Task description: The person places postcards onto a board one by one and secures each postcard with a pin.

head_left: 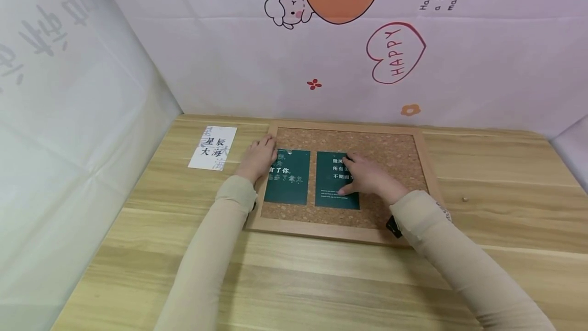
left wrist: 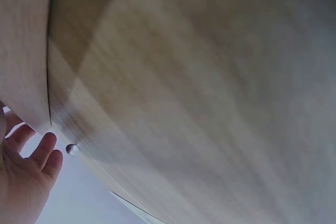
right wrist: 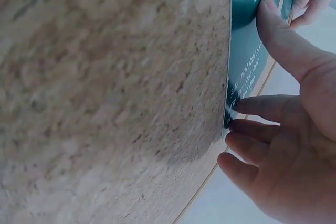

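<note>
A wood-framed corkboard (head_left: pixel 376 211) lies flat on the table, bearing two dark green cards with white writing. My left hand (head_left: pixel 260 157) rests at the board's left frame edge, beside the left green card (head_left: pixel 287 188). In the left wrist view its fingers (left wrist: pixel 44 153) are loosely bent. My right hand (head_left: pixel 367 175) lies over the right part of the other green card (head_left: pixel 327 180), thumb and fingers spread. In the right wrist view the thumb (right wrist: pixel 270 19) touches that card's face, while the fingertips reach its top edge and the cork beside it.
A white card (head_left: pixel 212 148) with dark characters lies on the table (head_left: pixel 294 275) left of the board. A tiny object (head_left: pixel 465 199) sits to the right. A printed white cloth (head_left: pixel 229 65) rises behind the table; another hangs at left.
</note>
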`<state>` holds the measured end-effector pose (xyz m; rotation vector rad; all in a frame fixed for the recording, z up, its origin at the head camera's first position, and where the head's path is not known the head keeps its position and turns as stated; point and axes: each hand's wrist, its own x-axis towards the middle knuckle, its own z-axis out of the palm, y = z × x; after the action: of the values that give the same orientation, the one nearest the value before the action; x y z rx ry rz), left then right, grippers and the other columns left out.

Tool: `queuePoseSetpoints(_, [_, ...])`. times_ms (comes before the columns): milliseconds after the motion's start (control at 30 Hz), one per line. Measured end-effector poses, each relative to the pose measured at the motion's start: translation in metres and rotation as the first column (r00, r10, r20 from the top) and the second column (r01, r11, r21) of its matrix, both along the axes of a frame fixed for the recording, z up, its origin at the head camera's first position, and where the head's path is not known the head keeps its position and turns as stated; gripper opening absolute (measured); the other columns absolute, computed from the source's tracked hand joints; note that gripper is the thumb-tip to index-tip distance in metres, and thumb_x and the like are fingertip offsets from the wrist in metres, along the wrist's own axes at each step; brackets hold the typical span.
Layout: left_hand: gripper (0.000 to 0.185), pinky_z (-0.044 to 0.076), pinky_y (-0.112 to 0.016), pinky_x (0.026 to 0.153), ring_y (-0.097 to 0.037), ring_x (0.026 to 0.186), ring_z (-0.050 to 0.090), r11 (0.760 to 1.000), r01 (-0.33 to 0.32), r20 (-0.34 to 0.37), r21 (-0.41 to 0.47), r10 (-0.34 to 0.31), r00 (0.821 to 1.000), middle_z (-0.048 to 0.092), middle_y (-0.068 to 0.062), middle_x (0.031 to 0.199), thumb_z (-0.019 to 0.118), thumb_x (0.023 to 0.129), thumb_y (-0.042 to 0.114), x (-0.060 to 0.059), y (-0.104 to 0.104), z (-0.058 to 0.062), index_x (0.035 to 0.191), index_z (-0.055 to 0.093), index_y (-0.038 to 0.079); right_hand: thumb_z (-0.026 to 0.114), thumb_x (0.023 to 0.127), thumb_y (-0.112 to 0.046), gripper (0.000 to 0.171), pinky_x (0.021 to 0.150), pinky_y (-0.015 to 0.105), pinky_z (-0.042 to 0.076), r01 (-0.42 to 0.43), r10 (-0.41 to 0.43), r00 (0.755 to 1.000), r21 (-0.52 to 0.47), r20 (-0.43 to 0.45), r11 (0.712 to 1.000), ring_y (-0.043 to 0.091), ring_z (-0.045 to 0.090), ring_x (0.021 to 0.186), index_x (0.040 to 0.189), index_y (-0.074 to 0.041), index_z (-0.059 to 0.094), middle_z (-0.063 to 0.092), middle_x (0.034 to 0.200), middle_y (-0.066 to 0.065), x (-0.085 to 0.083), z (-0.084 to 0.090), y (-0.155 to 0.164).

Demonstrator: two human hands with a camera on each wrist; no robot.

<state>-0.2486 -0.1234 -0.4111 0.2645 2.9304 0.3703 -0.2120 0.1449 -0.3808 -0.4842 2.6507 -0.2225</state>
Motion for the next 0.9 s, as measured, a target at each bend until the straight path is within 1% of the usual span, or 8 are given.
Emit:
queuePoseSetpoints(200, [0.048, 0.022, -0.050, 0.120, -0.039, 0.143, 0.027, 1.000, -0.001, -0.006, 0.021, 0.002, 1.000, 0.024, -0.010, 0.159, 0.033, 0.104, 0.026, -0.002, -0.001, -0.002, 0.149, 0.031, 0.009, 0.072, 0.084, -0.039, 0.095, 0.115, 0.061, 0.022, 0.005, -0.003, 0.999, -0.027, 0.055, 1.000, 0.046, 0.013, 0.145, 0.149, 0.006, 0.020, 0.012, 0.157, 0.029, -0.002, 0.001, 0.002])
queuePoseSetpoints(367, [0.048, 0.022, -0.050, 0.120, -0.039, 0.142, 0.028, 1.000, -0.008, -0.008, 0.027, 0.008, 1.000, 0.024, -0.010, 0.159, 0.034, 0.104, 0.026, -0.002, -0.001, -0.002, 0.149, 0.031, 0.009, 0.072, 0.084, -0.037, 0.097, 0.116, 0.059, 0.022, 0.016, -0.011, 0.996, -0.060, 0.083, 0.998, 0.045, 0.010, 0.146, 0.150, 0.006, 0.016, 0.008, 0.157, 0.028, -0.002, -0.001, 0.003])
queuePoseSetpoints(467, [0.048, 0.023, -0.051, 0.119, -0.040, 0.142, 0.028, 1.000, -0.006, -0.006, 0.023, 0.006, 1.000, 0.024, -0.011, 0.159, 0.033, 0.104, 0.025, -0.001, -0.001, 0.000, 0.149, 0.031, 0.008, 0.072, 0.084, -0.036, 0.097, 0.117, 0.057, 0.022, 0.012, -0.005, 0.997, -0.080, 0.081, 0.997, 0.045, 0.010, 0.145, 0.149, 0.008, 0.015, 0.008, 0.157, 0.029, -0.001, -0.002, 0.004])
queuePoseSetpoints(667, [0.049, 0.024, -0.051, 0.119, -0.041, 0.141, 0.029, 1.000, 0.007, 0.008, -0.016, -0.006, 1.000, 0.025, -0.013, 0.158, 0.034, 0.104, 0.026, 0.002, 0.001, 0.005, 0.149, 0.030, 0.007, 0.072, 0.084, -0.037, 0.099, 0.117, 0.057, 0.022, -0.015, 0.022, 0.997, -0.095, 0.071, 0.995, 0.046, 0.009, 0.145, 0.149, 0.009, 0.012, 0.007, 0.157, 0.030, 0.001, -0.006, 0.007])
queuePoseSetpoints(733, [0.047, 0.027, -0.051, 0.117, -0.041, 0.139, 0.033, 1.000, 0.013, 0.001, -0.016, -0.013, 1.000, 0.031, -0.015, 0.155, 0.036, 0.104, 0.025, 0.004, 0.002, 0.007, 0.146, 0.034, 0.006, 0.071, 0.085, -0.038, 0.100, 0.117, 0.057, 0.022, -0.026, 0.032, 0.997, -0.090, 0.068, 0.996, 0.047, 0.009, 0.145, 0.149, 0.009, 0.012, 0.007, 0.156, 0.031, 0.001, -0.006, 0.008])
queuePoseSetpoints(800, [0.043, 0.033, -0.049, 0.115, -0.040, 0.135, 0.039, 1.000, 0.011, -0.007, 0.004, -0.011, 1.000, 0.039, -0.017, 0.149, 0.038, 0.103, 0.024, 0.004, 0.001, 0.010, 0.141, 0.040, 0.004, 0.071, 0.084, -0.040, 0.100, 0.117, 0.057, 0.022, -0.029, 0.035, 0.997, -0.086, 0.067, 0.996, 0.046, 0.009, 0.145, 0.149, 0.009, 0.012, 0.007, 0.157, 0.030, 0.000, -0.006, 0.008])
queuePoseSetpoints(900, [0.040, 0.042, -0.046, 0.108, -0.037, 0.126, 0.049, 0.996, -0.019, -0.017, 0.084, 0.020, 1.000, 0.047, -0.020, 0.142, 0.039, 0.103, 0.019, 0.004, -0.002, 0.015, 0.138, 0.043, 0.000, 0.070, 0.084, -0.041, 0.100, 0.117, 0.058, 0.021, -0.032, 0.038, 0.997, -0.081, 0.065, 0.996, 0.047, 0.009, 0.145, 0.149, 0.009, 0.012, 0.007, 0.157, 0.030, 0.000, -0.006, 0.009])
